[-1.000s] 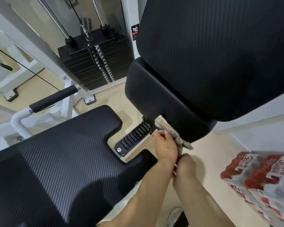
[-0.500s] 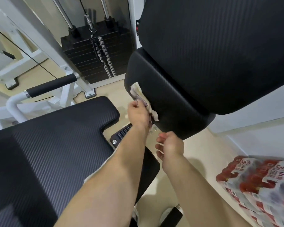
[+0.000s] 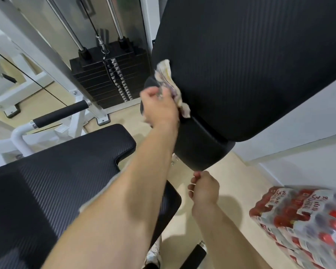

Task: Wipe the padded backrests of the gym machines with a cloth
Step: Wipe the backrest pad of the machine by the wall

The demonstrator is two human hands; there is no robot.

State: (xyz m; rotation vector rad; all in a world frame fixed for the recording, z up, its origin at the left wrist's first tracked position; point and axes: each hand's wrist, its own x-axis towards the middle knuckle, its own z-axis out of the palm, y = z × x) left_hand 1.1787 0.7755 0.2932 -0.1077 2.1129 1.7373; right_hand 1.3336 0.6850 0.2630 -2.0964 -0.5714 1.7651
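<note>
A large black padded backrest (image 3: pixel 250 61) fills the upper right, with a smaller black pad (image 3: pixel 200 148) below it. My left hand (image 3: pixel 160 106) grips a crumpled pale cloth (image 3: pixel 169 82) and holds it against the left edge of the backrest, where the two pads meet. My right hand (image 3: pixel 204 188) hangs lower, under the small pad, with fingers loosely curled and nothing in it. It touches neither the cloth nor the pads.
A black textured seat pad (image 3: pixel 52 179) lies at lower left. Behind it stand a black weight stack (image 3: pixel 109 78) with cable and guide rods, a white frame and a padded handle (image 3: pixel 60 113). A shrink-wrapped pack of red cans (image 3: pixel 306 220) sits on the floor at right.
My left hand has carried the cloth up from the bottom of the lower pad to the backrest's left edge. My right hand let go of the cloth and stayed low.
</note>
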